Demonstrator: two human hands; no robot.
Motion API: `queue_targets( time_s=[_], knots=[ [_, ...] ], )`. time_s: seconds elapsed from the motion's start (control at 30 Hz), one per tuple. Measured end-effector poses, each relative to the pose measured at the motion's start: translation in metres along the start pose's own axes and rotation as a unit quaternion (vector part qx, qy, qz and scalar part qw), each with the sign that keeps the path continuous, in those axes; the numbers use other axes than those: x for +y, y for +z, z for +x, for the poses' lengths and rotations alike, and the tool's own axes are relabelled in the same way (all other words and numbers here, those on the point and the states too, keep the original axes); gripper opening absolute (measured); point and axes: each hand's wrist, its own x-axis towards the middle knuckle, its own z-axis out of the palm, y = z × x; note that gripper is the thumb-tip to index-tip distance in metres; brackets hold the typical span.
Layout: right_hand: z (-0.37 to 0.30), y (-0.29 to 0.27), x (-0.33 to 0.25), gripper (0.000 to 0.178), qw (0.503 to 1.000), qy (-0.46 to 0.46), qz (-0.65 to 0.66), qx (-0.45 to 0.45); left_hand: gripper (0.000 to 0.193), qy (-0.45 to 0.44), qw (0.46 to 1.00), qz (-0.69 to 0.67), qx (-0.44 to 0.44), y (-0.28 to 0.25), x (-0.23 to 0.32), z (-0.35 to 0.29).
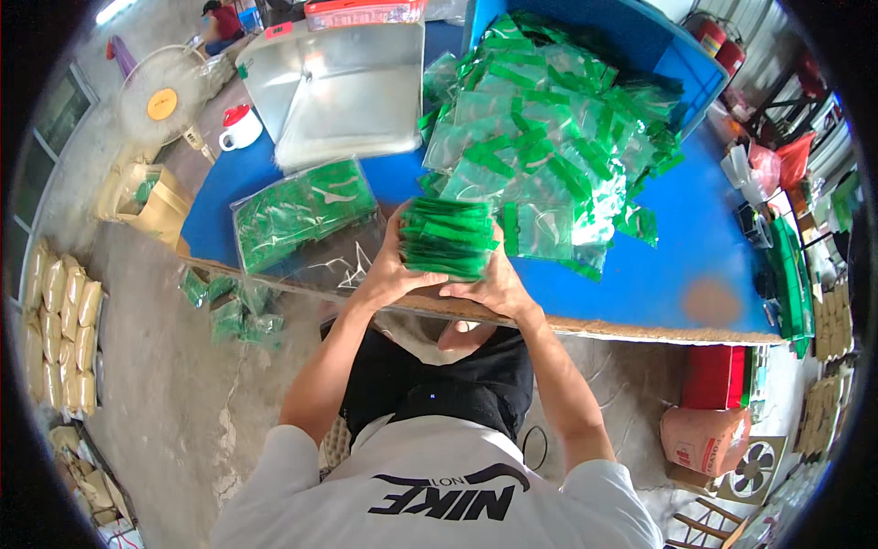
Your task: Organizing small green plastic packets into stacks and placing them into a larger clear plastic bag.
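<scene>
Green packet stack [446, 240], fingers of left hand [388, 271] and right hand [503, 282] gripping its sides at the blue table [631, 297]'s near edge, wants even pressure, I'd say.

Packing workshop: heaped pouches [540, 137], apparently sacks [71, 293]

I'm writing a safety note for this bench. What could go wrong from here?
The green stack, held between the left hand and right hand, might splay if either grip loosens. It is near the front edge of the table, so pieces could fall. The heap looks loosely piled and might slide.
</scene>
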Motion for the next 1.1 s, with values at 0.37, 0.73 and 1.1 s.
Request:
queue_targets(
  time_s=[0.37,0.73,1.1],
  knots=[
    [0.013,-0.001,-0.010,0.105,0.997,0.039,-0.066,-0.018,0.133,0.083,0.996,-0.029,-0.003,0.012,0.015,0.018],
    [-0.004,-0.008,-0.016,0.088,0.992,0.108,-0.057,-0.035,0.133,0.020,1.000,0.019,-0.002,0.010,-0.001,0.008],
    [-0.017,-0.019,-0.065,0.092,0.977,0.126,-0.163,-0.061,0.069,-0.047,0.989,0.081,-0.116,0.006,0.018,-0.003]
  ],
)
